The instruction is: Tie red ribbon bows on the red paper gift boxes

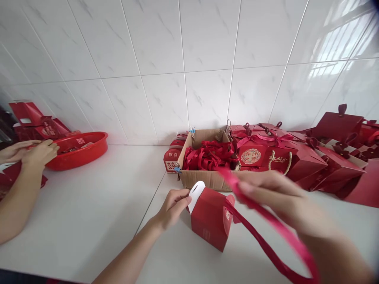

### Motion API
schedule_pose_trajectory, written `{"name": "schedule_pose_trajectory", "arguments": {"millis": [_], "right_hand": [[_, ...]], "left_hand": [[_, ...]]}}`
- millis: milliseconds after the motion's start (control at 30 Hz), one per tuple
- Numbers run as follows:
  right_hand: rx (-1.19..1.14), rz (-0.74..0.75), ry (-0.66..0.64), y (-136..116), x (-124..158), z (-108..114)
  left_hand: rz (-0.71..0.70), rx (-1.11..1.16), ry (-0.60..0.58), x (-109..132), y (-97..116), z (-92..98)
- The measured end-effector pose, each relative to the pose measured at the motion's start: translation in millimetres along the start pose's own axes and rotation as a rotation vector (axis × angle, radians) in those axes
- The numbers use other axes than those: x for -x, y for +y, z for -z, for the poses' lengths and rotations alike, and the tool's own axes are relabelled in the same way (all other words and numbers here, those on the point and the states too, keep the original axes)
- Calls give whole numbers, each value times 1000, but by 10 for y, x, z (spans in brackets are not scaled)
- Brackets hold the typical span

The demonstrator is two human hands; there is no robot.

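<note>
A red gift box (207, 217) with a white-lined slotted flap stands tilted on the white table in front of me. My left hand (174, 207) pinches that flap at the box's left end. From the box's right end a red ribbon (257, 232) runs out and loops down toward the table's near edge. My right hand (272, 193), blurred by motion, is closed on the ribbon, its loose end sticking out past the fingertips. Just behind the box stands an open cardboard carton (204, 178) full of red ribbons (210, 154).
Many red gift boxes (263, 152), some tied with bows, crowd the back right. A small red box (172, 159) sits left of the carton. At far left a co-worker's hands (41, 156) work beside a red plastic basin (89, 156). A tiled wall (162, 47) rises behind.
</note>
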State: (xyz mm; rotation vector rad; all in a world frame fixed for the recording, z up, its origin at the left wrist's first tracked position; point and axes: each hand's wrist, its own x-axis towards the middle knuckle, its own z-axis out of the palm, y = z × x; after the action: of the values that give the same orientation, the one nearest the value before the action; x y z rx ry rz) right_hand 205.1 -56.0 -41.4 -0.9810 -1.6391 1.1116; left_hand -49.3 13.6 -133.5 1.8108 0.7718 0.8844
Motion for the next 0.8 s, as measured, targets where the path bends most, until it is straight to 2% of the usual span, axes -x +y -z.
{"name": "schedule_pose_trajectory", "arguments": {"millis": [100,167,367,667,800], "right_hand": [[127,-94,-192,151,-227,-217],[159,-156,-244,251,-336,-277],[130,-249,-279,363,-396,-262],[245,-210,-281,423,-407,-388],[298,-143,-320,467,-409,-431]], "left_hand": [[3,86,-22,1,35,-36],[-2,97,-33,4,58,-51],[4,111,-30,15,68,-55],[-31,89,-66,43,70,-75],[-72,-8,-74,50,107,-53]]}}
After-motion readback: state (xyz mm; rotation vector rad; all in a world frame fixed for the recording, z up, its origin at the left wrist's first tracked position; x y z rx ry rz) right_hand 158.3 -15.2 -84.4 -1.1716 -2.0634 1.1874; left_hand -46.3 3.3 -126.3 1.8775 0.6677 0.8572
